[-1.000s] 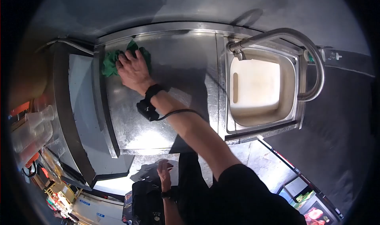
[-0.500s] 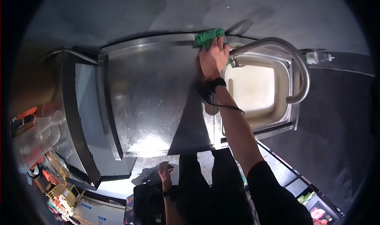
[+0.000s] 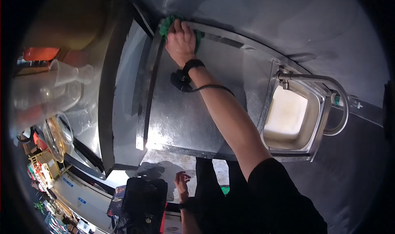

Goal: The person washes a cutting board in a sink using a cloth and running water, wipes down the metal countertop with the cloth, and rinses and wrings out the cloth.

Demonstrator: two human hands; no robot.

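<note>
My right hand point(image 3: 181, 44) presses a crumpled green cloth point(image 3: 166, 26) onto the raised back edge of the stainless steel counter point(image 3: 197, 114), at its far left corner. The fingers lie over the cloth, which bunches out on both sides of them. A black band with a small dark device and a cable circles that wrist. Low in the view, in front of the counter, my left hand point(image 3: 182, 185) hangs in the air with loosely bent fingers apart, holding nothing.
A sink point(image 3: 294, 118) with pale, cloudy contents and a curved faucet point(image 3: 341, 98) are at the right. Beside it stands a small bottle point(image 3: 338, 100). Clear plastic containers point(image 3: 68, 83) sit on the steel surface at left. A black bag point(image 3: 144, 201) is below.
My right hand has slid the green cloth left along the counter's back edge, from near the sink to the far left corner. The camera view has turned; my left hand stays low.
</note>
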